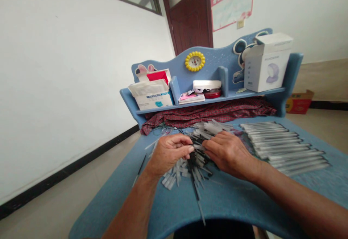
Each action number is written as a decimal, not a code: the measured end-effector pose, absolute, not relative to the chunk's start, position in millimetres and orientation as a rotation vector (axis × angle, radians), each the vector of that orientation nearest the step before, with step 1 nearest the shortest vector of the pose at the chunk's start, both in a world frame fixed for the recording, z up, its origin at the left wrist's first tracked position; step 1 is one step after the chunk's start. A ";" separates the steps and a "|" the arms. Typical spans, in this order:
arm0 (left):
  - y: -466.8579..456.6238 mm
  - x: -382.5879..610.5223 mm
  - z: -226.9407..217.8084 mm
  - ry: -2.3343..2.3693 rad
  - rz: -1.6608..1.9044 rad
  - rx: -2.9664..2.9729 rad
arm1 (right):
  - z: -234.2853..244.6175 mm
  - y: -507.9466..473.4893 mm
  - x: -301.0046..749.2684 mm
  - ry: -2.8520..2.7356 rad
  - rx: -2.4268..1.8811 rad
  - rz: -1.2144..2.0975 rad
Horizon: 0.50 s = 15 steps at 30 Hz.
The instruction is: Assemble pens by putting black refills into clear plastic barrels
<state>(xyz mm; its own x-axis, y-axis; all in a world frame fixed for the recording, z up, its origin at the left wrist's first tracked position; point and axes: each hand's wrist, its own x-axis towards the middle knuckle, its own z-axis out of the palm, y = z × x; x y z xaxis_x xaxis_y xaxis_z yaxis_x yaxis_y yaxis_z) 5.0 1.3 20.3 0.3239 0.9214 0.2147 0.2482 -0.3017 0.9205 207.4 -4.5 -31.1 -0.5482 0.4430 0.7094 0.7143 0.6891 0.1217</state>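
Note:
My left hand is closed, thumb and forefinger pinched over a loose pile of pen parts; what they grip is too small to make out. Facing it, my right hand has its fingers closed on a short translucent pen cap, which reaches toward the left fingertips. Beneath both hands lie several clear pen caps. Thin dark pen refills run from under the left fingertips toward the table's near edge. Behind the right hand is a heap of translucent tubes.
Rows of pens lie side by side on the blue table, right of my hands. A checked cloth is bunched under the blue shelf. The shelf bears a white box, a mask box and a yellow clock.

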 end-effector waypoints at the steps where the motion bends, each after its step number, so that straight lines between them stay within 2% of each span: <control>1: 1.2 5.0 20.6 1.051 1.018 1.749 | -31.0 -4.1 207.9 -2.230 -0.877 -0.525; 7: 0.0 5.0 22.9 1.058 1.030 1.728 | -28.3 -5.7 207.7 -2.191 -0.865 -0.415; 15: 1.4 1.5 21.5 1.026 1.005 1.727 | -23.6 -8.7 207.5 -2.197 -0.856 0.235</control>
